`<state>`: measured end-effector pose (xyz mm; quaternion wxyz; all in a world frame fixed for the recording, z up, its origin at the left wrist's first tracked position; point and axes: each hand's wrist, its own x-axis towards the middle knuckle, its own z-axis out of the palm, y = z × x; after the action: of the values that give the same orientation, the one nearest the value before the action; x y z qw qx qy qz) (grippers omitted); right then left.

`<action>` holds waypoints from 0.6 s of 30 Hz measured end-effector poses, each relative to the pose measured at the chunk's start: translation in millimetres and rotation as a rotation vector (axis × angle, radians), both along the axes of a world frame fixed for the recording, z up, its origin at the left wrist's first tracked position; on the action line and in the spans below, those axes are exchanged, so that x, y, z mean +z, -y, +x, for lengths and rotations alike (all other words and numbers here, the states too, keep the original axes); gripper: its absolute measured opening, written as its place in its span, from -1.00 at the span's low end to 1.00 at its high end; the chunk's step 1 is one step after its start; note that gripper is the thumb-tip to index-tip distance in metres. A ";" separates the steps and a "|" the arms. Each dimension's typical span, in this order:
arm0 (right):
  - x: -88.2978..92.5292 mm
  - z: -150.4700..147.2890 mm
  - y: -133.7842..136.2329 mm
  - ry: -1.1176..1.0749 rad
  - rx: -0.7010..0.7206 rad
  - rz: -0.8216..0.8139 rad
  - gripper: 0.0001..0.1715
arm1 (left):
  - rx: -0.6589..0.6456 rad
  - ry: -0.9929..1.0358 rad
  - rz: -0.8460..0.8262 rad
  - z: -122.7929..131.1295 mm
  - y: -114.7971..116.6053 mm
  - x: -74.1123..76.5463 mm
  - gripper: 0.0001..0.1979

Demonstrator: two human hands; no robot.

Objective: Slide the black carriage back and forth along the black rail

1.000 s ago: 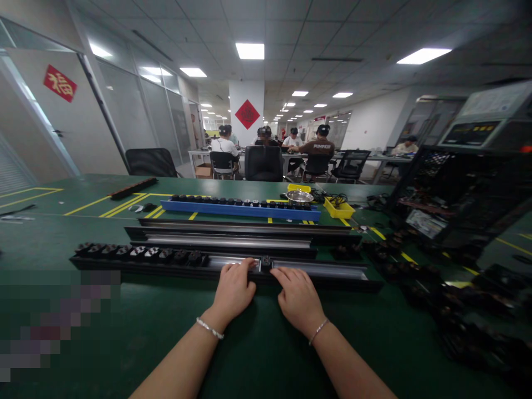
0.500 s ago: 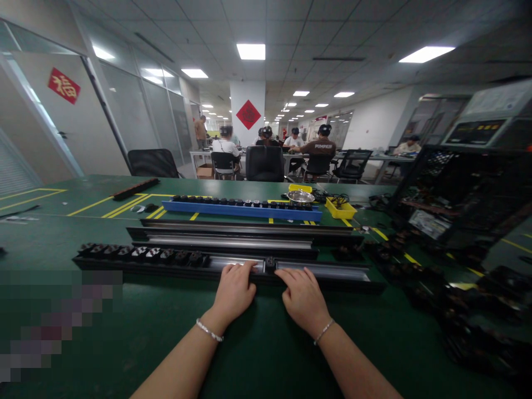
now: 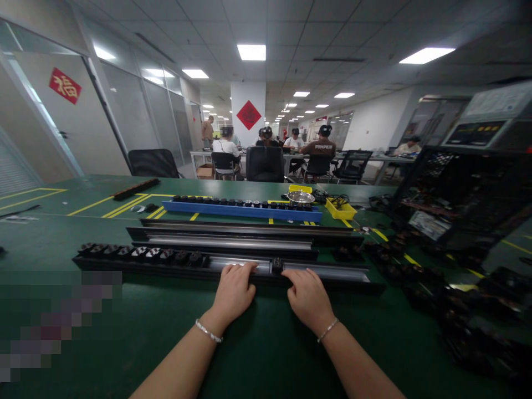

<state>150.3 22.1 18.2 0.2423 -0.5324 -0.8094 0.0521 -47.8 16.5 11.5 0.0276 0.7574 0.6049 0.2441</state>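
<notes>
Loosely curled, the bare left grip [image 3: 233,288] lay over the near edge of a long black rail [image 3: 162,272] with a silver channel; the right grip [image 3: 311,299] had its index fingertip just beside a small black block [image 3: 277,266] seated in it. Whether either was clasping the rail, I couldn't tell. Silver channel showed on both sides of the block, leftward to a row of black blocks [image 3: 141,252]. Green surface [image 3: 166,321] stretched in front, with room around the forearms; just behind lay two more black rails [image 3: 233,243].
</notes>
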 end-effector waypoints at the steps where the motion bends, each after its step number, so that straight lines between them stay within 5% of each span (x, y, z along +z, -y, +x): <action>1: 0.2 0.8 -0.2 0.004 -0.001 -0.001 -0.53 | 0.001 0.000 -0.001 0.0 0.0 0.2 -0.55; 18: 3.4 6.6 -1.1 0.118 0.003 -0.030 -0.43 | -0.013 0.004 0.016 -0.8 0.6 1.9 -0.58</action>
<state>156.8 23.3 21.6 0.1862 -0.5367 -0.8223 0.0329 -48.6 15.9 13.4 0.0245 0.7611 0.5980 0.2500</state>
